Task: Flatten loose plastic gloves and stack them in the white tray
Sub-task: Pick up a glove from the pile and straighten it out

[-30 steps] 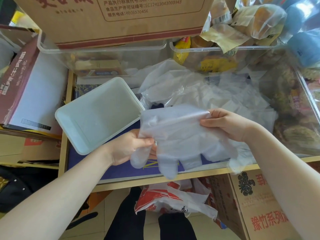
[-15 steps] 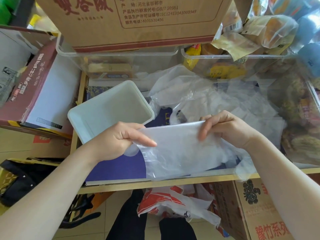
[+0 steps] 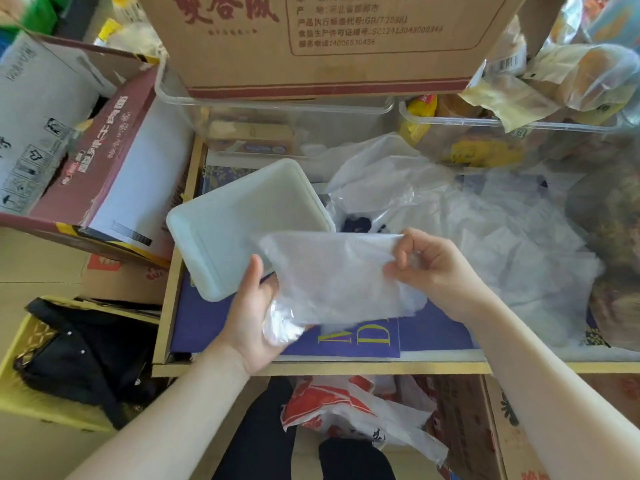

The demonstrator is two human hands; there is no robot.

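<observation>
1. Overhead, a big cardboard box (image 3: 329, 43) with red print fills the top of my view, resting on a clear plastic bin (image 3: 277, 112); a second clear bin (image 3: 519, 133) of wrapped snacks stands just to its right.
2. To my left lies a maroon-and-white carton (image 3: 114, 174), and below it a yellow crate (image 3: 20, 393) holds dark clothing.
3. The wooden shelf (image 3: 346, 368) in front of me carries a purple sheet (image 3: 214, 323) with yellow lettering.
4. On the shelf's right half sprawls the pile of loose plastic gloves (image 3: 485, 220), crumpled and overlapping.
5. The white tray (image 3: 221, 230) sits tilted on the shelf's left half, just beside that pile, and I see nothing stacked in it.
6. Between my hands I hold one plastic glove (image 3: 332, 275) stretched fairly flat above the shelf, its upper left corner overlapping the tray's near right edge.
7. My left hand (image 3: 252, 313) is palm up under the glove's lower left end, thumb raised toward the tray, fingers curled round the bunched plastic.
8. My right hand (image 3: 433, 265) pinches the glove's upper right edge, thumb and fingertips closed on the film.
</observation>
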